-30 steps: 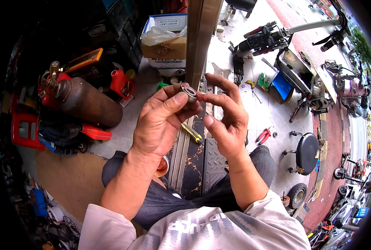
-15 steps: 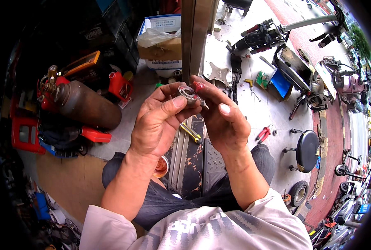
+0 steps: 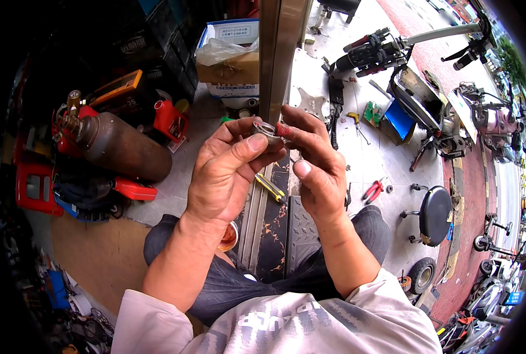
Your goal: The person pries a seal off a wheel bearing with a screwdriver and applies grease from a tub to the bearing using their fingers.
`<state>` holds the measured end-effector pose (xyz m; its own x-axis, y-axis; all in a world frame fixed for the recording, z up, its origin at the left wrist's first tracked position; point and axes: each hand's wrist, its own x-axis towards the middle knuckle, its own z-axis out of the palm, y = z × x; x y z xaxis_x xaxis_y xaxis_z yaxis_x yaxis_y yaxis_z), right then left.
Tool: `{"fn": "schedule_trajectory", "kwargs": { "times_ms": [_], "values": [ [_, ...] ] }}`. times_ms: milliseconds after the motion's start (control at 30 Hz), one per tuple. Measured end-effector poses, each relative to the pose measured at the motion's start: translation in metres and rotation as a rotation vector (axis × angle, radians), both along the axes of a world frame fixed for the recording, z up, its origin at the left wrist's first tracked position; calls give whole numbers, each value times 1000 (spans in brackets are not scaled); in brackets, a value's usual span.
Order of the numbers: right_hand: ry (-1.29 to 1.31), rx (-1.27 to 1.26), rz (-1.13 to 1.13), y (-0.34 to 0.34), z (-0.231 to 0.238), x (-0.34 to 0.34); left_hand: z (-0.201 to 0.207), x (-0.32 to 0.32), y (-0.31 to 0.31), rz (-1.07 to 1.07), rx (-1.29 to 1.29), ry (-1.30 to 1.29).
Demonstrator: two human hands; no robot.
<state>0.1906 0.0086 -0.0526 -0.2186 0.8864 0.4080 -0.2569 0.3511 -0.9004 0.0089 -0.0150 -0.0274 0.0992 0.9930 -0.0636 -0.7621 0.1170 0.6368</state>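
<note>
On my feed, the left hand (image 3: 218, 177) has its grip clamped on a small metal ring (image 3: 265, 130), with the thumb on the near side and the fingers curled behind and under. The grip of the right hand (image 3: 319, 171) is apart, its thumb clear of the fingers; its index fingertip (image 3: 282, 129), smeared red, sits at the ring's right edge, and I can't tell whether they touch. I'll place everything else from that ring. Just below it lies a yellow-and-black tool (image 3: 269, 187); farther below and to the left, partly behind the forearm, is a round tub (image 3: 237, 233) with reddish-brown contents. Below too, the grey shirt (image 3: 286, 321) carries large pale lettering. Directly above rises a metal post (image 3: 276, 59). Above and left I see a blue-and-white carton (image 3: 233, 90), with small dark print on its raised flap, blue print on its front and a clear plastic bag (image 3: 224, 52) on top. Left and up, an orange-edged dark box (image 3: 118, 88) bears pale characters; below that box stands a rusty gas cylinder (image 3: 130, 147), near a red jug (image 3: 168, 121). Right of the ring and lower, red-handled pliers (image 3: 374, 190) lie on the floor, with a black round stool (image 3: 436, 216) beyond.
</note>
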Motion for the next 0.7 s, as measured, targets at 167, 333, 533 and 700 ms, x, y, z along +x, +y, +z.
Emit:
{"fn": "schedule_trajectory", "kwargs": {
  "times_ms": [167, 333, 533, 700],
  "values": [
    [-166, 206, -161, -5, 6, -4, 0, -1, -1, 65, -2, 39],
    [-82, 146, -146, -2, 9, 3, 3, -2, -1, 53, -9, 83],
    [8, -148, -94, -2, 4, -8, -2, 2, -4, -33, 20, 115],
    [67, -173, -65, 0, 3, -6, -2, -2, 0, -110, 19, -13]
  ]
}}
